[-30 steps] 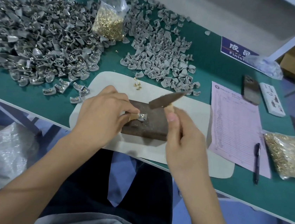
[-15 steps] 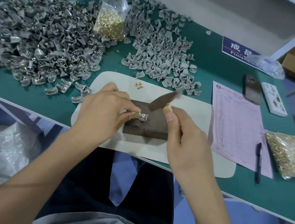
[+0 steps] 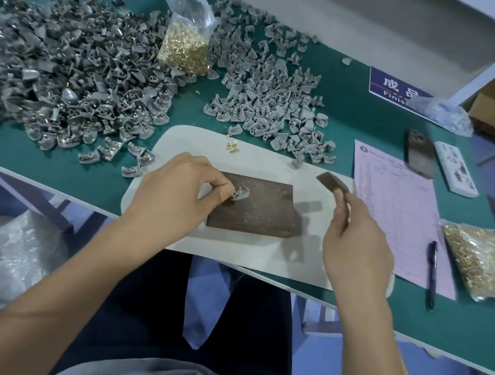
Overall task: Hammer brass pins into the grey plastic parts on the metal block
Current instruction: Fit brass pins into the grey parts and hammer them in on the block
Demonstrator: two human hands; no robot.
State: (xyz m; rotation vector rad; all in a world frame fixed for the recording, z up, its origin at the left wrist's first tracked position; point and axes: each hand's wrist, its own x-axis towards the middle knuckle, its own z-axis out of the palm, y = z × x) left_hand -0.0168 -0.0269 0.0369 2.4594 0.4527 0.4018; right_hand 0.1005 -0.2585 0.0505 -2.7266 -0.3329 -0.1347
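**Pin work at the green surface**

Green surface (image 3: 356,113) fills the head view, its near edge running under a pale mat (image 3: 184,137) that overhangs it. One clear bag of brass pins (image 3: 185,41) stands between two heaps of grey plastic parts (image 3: 68,74); a second bag (image 3: 487,264) lies at the right beside a pen (image 3: 432,273) and a pink form (image 3: 397,210). On the mat sits the metal block (image 3: 256,210). The left hand (image 3: 175,191) pinches a grey part (image 3: 241,193) on the block's top. The right hand (image 3: 356,246) grips a hammer (image 3: 333,184), raised off to the block's right. A few loose pins (image 3: 231,148) lie on the mat's far side.
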